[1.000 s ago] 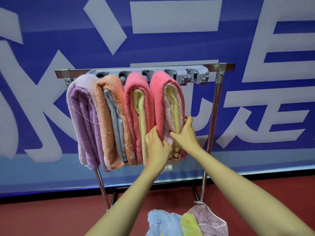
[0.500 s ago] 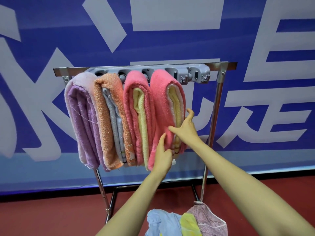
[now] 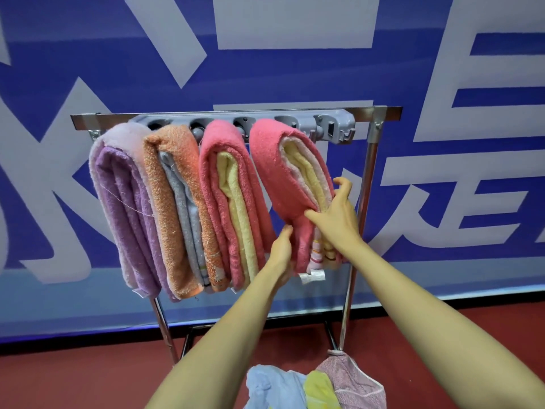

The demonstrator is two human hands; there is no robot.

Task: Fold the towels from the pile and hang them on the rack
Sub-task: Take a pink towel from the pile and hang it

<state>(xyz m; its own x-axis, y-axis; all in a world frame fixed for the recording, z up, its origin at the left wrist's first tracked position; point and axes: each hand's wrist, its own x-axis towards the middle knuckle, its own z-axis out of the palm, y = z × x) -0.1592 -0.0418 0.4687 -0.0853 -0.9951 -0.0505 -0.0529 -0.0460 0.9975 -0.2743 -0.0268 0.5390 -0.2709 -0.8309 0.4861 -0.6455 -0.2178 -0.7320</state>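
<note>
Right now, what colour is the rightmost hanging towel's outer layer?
Coral pink; the folded terry towel shows best in head view.

Light bright, even, diffuse; colours saturated. Shadows soft: thin dark creases between hanging towels, dark strip where banner meets floor. Chrome rack post carries narrow bright streak, top rail duller. Centre sharp: terry loops on rightmost pink towel readable, outlines of left hand and right hand crisp. Towel pile at bottom edge softer. Wide-angle stretch: rack posts lean, banner lettering skews outward, forearms swell toward bottom corners.
</note>
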